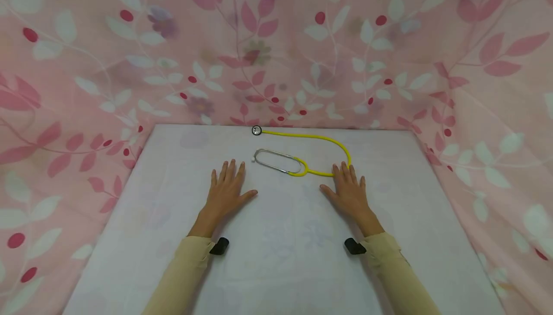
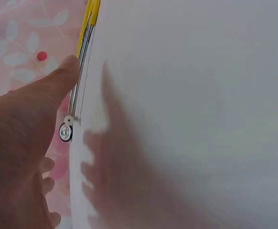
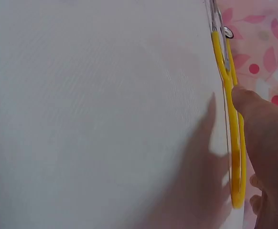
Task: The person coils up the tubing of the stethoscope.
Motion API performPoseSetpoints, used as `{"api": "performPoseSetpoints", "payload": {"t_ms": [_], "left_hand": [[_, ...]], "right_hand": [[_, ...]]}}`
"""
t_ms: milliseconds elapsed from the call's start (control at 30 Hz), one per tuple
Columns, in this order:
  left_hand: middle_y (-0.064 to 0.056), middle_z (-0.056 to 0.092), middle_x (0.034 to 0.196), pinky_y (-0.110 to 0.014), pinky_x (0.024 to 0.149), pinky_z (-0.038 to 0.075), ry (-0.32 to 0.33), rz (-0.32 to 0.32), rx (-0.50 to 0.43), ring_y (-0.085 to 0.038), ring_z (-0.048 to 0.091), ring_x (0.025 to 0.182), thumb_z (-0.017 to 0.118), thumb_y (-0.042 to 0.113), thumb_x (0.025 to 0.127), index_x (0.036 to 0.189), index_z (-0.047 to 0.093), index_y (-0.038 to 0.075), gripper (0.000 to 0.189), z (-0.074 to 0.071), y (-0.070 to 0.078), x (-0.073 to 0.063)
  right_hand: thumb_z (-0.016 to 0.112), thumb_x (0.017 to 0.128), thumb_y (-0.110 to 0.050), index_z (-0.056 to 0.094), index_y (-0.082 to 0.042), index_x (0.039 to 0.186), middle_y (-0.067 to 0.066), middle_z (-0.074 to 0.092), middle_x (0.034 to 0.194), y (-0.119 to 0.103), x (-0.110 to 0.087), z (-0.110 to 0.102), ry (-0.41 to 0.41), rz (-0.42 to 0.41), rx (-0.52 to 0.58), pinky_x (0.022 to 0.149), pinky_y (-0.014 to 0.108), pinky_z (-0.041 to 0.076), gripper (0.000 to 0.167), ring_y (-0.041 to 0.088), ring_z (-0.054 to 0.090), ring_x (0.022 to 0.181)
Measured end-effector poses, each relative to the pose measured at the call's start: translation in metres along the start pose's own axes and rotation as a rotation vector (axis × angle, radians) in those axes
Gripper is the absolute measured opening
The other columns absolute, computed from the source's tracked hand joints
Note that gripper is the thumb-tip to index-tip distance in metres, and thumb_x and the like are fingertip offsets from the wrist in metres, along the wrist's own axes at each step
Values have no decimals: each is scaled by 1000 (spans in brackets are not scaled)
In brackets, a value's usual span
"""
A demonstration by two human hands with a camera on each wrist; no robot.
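A stethoscope with yellow tubing (image 1: 317, 136) lies on the white-covered table. Its round chest piece (image 1: 257, 130) is at the back edge, and the metal ear tubes (image 1: 276, 160) lie in front, pointing left. My left hand (image 1: 224, 191) is spread palm down, left of the ear tubes and apart from them. My right hand (image 1: 349, 192) is spread too, its fingertips overlapping the bend of the tubing in the head view; whether they touch it I cannot tell. In both wrist views the left hand (image 2: 19, 129) and right hand (image 3: 270, 143) hang above their shadows.
The table (image 1: 281, 267) has a white cloth over it. Pink curtains with leaf prints (image 1: 276, 51) stand behind it and along both sides. Dark wrist cameras (image 1: 219, 246) sit at the sleeve cuffs.
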State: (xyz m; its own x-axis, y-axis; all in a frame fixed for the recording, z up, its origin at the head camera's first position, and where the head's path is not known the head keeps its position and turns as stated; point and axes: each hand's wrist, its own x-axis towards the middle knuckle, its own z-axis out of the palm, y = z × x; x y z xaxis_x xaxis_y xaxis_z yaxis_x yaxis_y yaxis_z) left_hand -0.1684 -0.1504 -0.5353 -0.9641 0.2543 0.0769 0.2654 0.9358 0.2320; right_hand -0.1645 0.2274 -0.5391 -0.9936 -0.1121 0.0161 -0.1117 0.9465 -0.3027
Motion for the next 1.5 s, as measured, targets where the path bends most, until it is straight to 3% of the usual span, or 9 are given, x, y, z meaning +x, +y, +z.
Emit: {"api": "performPoseSetpoints", "payload": {"t_ms": [233, 400, 533, 733, 833, 967, 1100, 1333, 1500], "left_hand": [[-16, 22, 162, -63, 118, 16, -37, 143, 11, -38, 17, 151, 60, 59, 90, 157, 24, 16, 87, 8, 13, 33], [-13, 26, 162, -59, 120, 16, -62, 220, -16, -35, 19, 151, 61, 52, 92, 156, 26, 15, 82, 11, 18, 56], [-12, 33, 159, -57, 119, 20, -76, 283, -32, -33, 25, 149, 65, 51, 90, 154, 33, 14, 81, 12, 17, 74], [-10, 45, 152, -52, 118, 26, -122, 384, -16, -31, 36, 144, 69, 52, 87, 148, 44, 11, 77, 15, 14, 91], [-9, 51, 145, -48, 118, 29, -103, 437, 26, -29, 44, 137, 66, 53, 89, 146, 47, 11, 73, 20, 12, 94], [-11, 59, 126, -42, 112, 37, 8, 547, 88, -28, 53, 121, 63, 51, 91, 142, 52, 10, 66, 28, 13, 91], [-11, 61, 111, -38, 98, 47, 105, 631, 108, -28, 56, 105, 64, 47, 92, 135, 57, 7, 59, 32, 15, 84], [-8, 57, 101, -31, 81, 49, 157, 658, 113, -21, 53, 89, 62, 41, 95, 123, 60, 8, 44, 31, 17, 75], [-9, 59, 99, -34, 86, 51, 183, 653, 118, -22, 56, 89, 61, 37, 97, 120, 59, 5, 39, 31, 19, 72]], "right_hand": [[54, 97, -49, 52, -10, 139, 18, 39, 154, -20, 9, 16, 64, -73, 7, 111, 70, 21, 57, 37, 32, 145], [66, 94, -30, 68, -8, 114, 14, 61, 126, -31, 12, 22, 202, -127, 42, 101, 57, 37, 29, 33, 55, 119], [69, 92, -21, 73, -11, 103, 8, 64, 110, -36, 12, 22, 240, -140, 80, 96, 52, 38, 15, 30, 58, 103], [67, 94, -23, 74, -14, 104, 4, 64, 107, -35, 10, 21, 209, -152, 105, 97, 50, 37, 15, 27, 58, 101], [67, 94, -23, 74, -13, 103, 4, 65, 104, -33, 8, 19, 218, -158, 116, 97, 49, 37, 15, 26, 59, 99], [69, 93, -23, 74, -12, 102, 4, 67, 102, -30, 5, 14, 221, -170, 126, 96, 48, 38, 15, 26, 60, 97], [71, 91, -21, 75, -12, 100, 3, 68, 101, -28, 0, 10, 221, -202, 134, 94, 48, 39, 14, 25, 60, 96], [72, 90, -18, 74, -11, 101, 3, 69, 100, -27, -6, 4, 239, -211, 175, 89, 44, 39, 14, 25, 61, 97], [71, 90, -18, 73, -10, 103, 4, 69, 101, -29, -9, 1, 239, -217, 179, 89, 45, 39, 15, 26, 62, 97]]}}
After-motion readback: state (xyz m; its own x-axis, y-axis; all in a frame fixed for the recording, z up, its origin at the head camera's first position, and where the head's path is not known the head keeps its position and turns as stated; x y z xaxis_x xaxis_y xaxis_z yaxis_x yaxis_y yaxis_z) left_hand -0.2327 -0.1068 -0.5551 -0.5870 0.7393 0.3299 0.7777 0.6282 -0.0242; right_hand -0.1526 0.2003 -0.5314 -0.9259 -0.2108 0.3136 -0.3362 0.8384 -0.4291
